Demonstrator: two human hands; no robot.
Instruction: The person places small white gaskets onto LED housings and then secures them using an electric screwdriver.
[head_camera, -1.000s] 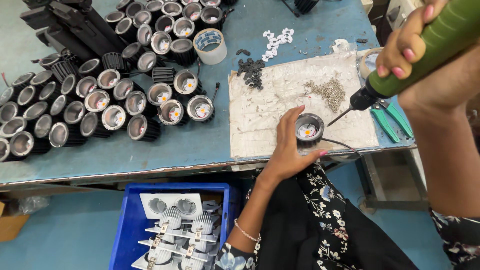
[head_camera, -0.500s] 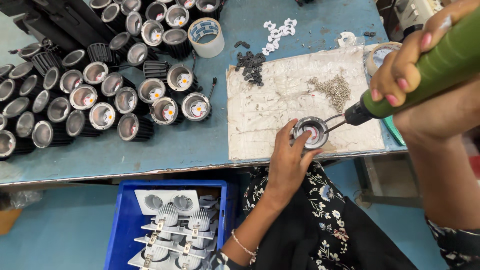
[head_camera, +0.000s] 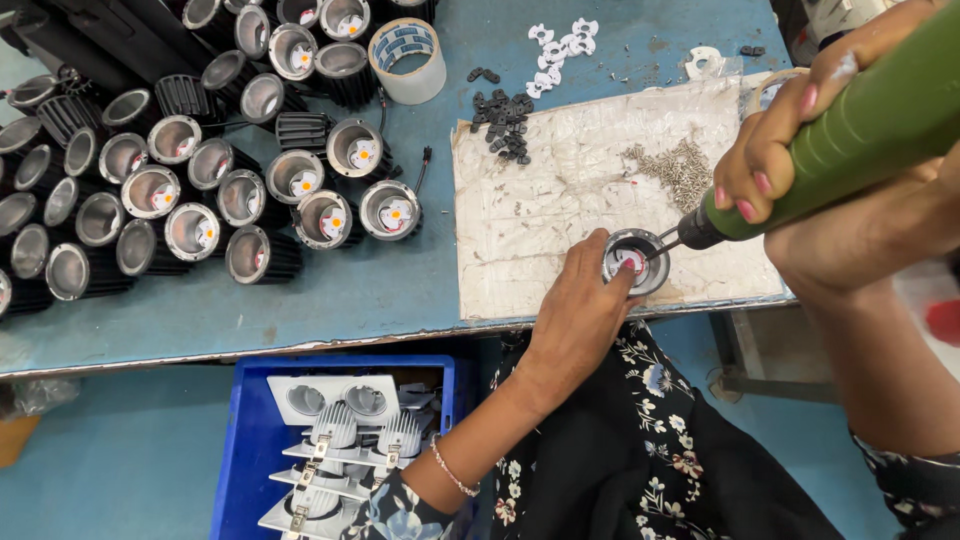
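My left hand (head_camera: 580, 310) grips a round black lamp housing (head_camera: 640, 262) with a shiny reflector, holding it on the worn white sheet (head_camera: 560, 220) at the table's front edge. My right hand (head_camera: 800, 130) is wrapped around a green electric screwdriver (head_camera: 860, 130); its dark tip reaches down into the housing's opening. A small pile of screws (head_camera: 680, 168) lies on the sheet just behind the housing.
Many black finned lamp housings (head_camera: 200, 180) crowd the left of the blue table (head_camera: 330, 290). A tape roll (head_camera: 407, 60), dark clips (head_camera: 505, 115) and white plastic pieces (head_camera: 560, 42) lie at the back. A blue crate (head_camera: 250, 440) with white fixtures stands below the table.
The screwdriver has come down and left, its tip now inside the housing. My left hand keeps its hold on the housing, which has stayed on the sheet.
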